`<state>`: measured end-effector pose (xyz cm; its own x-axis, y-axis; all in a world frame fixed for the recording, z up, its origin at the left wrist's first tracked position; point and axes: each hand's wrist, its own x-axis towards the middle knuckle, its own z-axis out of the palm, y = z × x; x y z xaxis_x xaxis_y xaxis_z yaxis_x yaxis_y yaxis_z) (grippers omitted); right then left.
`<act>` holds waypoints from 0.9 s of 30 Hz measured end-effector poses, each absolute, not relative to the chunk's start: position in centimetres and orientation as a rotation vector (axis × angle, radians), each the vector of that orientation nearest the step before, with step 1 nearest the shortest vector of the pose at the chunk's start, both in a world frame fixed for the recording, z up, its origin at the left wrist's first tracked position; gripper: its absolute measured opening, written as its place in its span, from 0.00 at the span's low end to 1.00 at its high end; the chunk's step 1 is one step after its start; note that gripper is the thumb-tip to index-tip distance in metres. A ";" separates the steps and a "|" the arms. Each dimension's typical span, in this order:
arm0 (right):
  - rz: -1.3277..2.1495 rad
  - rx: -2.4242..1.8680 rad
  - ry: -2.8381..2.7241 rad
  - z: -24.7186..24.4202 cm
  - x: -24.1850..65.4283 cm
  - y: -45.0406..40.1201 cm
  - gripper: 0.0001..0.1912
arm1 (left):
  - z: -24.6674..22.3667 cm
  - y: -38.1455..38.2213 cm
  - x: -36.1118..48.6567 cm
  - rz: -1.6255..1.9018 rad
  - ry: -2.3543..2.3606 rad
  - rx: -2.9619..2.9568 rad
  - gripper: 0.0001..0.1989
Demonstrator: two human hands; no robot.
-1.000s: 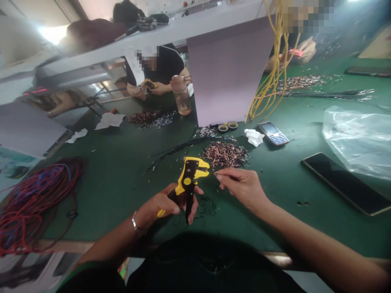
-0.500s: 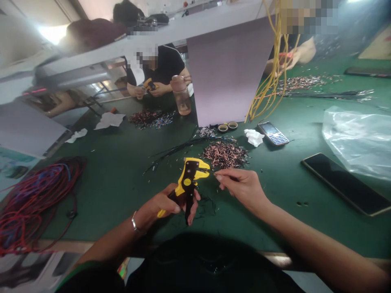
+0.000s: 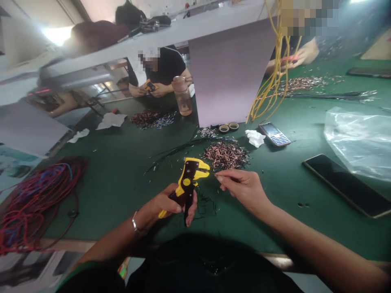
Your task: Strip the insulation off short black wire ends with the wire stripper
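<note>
While the left hand (image 3: 161, 205) curls its fingers (image 3: 175, 208) around 1 yellow wire stripper (image 3: 187, 183), the right hand (image 3: 244, 189) pinches 1 thin wire (image 3: 211, 172) beside the stripper's jaws, above the green tabletop (image 3: 122, 203) near its front edge; bare room lies leftward, 1 copper wire pile (image 3: 226, 155) just ahead.

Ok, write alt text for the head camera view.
A person's left hand grips a yellow-and-black wire stripper while the right hand pinches a thin wire at its jaws, over a green workbench. A heap of copper-tipped wire pieces lies just beyond.
</note>
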<state>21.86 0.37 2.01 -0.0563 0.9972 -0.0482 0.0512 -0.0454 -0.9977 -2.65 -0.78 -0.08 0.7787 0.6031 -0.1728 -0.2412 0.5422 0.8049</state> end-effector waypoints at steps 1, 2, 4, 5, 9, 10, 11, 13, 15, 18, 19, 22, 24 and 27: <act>1.259 -1.253 -1.268 2.0 21.8 0.4 0.08 | -0.1 -0.8 -2.6 0.526 0.463 0.858 0.20; 1.258 -1.253 -1.269 2.0 21.8 0.4 0.08 | 0.0 -0.9 -2.6 0.529 0.460 0.854 0.20; 1.261 -1.252 -1.266 1.9 21.8 0.4 0.08 | 0.1 -0.9 -2.6 0.531 0.458 0.849 0.19; 1.262 -1.250 -1.262 1.9 21.8 0.3 0.08 | 0.1 -1.0 -2.6 0.530 0.461 0.846 0.18; 1.274 -1.247 -1.245 1.7 21.8 0.3 0.08 | 0.2 -1.2 -2.6 0.530 0.489 0.838 0.17; 1.276 -1.247 -1.243 1.7 21.8 0.3 0.08 | 0.2 -1.2 -2.6 0.537 0.493 0.835 0.16; 1.276 -1.247 -1.242 1.8 21.8 0.3 0.08 | 0.2 -1.3 -2.6 0.544 0.494 0.834 0.16; 1.273 -1.246 -1.244 1.8 21.8 0.3 0.08 | 0.2 -1.3 -2.5 0.559 0.489 0.830 0.15; 1.273 -1.246 -1.246 1.9 21.8 0.3 0.08 | 0.3 -1.3 -2.4 0.561 0.489 0.823 0.14; 1.261 -1.249 -1.255 1.9 21.9 0.3 0.08 | 0.4 -1.4 -2.3 0.564 0.492 0.820 0.12; 1.255 -1.249 -1.260 1.9 21.9 0.3 0.08 | 0.4 -1.4 -2.2 0.567 0.493 0.823 0.12; 1.245 -1.247 -1.276 2.0 21.9 0.4 0.08 | 0.4 -1.5 -2.1 0.583 0.503 0.833 0.11; 1.247 -1.246 -1.284 2.0 21.9 0.4 0.08 | 0.4 -1.6 -2.1 0.590 0.514 0.840 0.11; 1.248 -1.242 -1.286 1.9 22.0 0.4 0.08 | 0.5 -1.8 -1.9 0.592 0.543 0.855 0.10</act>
<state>22.02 0.43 1.92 -0.0623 0.9976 -0.0291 0.0595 -0.0254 -0.9979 -1.94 -1.81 0.49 0.7130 0.6716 -0.2015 -0.2583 0.5187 0.8150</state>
